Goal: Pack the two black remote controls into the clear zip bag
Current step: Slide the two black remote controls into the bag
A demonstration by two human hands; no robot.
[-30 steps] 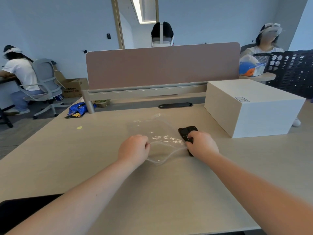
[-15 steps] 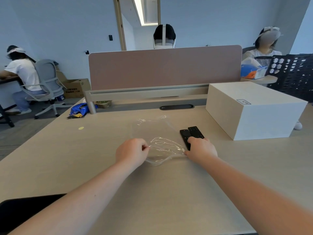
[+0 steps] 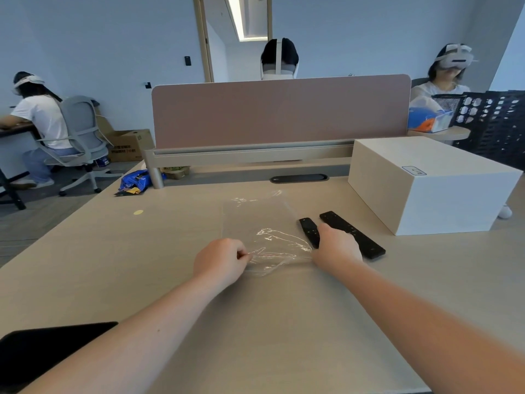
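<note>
A clear zip bag [image 3: 258, 220] lies flat on the beige desk [image 3: 142, 265], its near edge lifted and crumpled. My left hand [image 3: 220, 261] pinches the left corner of that near edge. My right hand [image 3: 336, 247] holds the right corner, fingers curled over it. Two black remote controls lie side by side just right of the bag: a shorter one [image 3: 309, 230], partly hidden by my right hand, and a longer one [image 3: 352, 234] angled toward the near right. Both remotes are outside the bag.
A large white box [image 3: 431, 186] stands right of the remotes. A pink divider panel [image 3: 279, 112] closes the desk's far side. A blue snack packet [image 3: 135, 182] lies far left, a black pad [image 3: 42, 354] at the near left corner. People sit at neighbouring desks.
Both hands have drawn the bag's near edge slightly toward me and stretched it. My right hand has slid off the remotes, so the longer one now shows in full.
</note>
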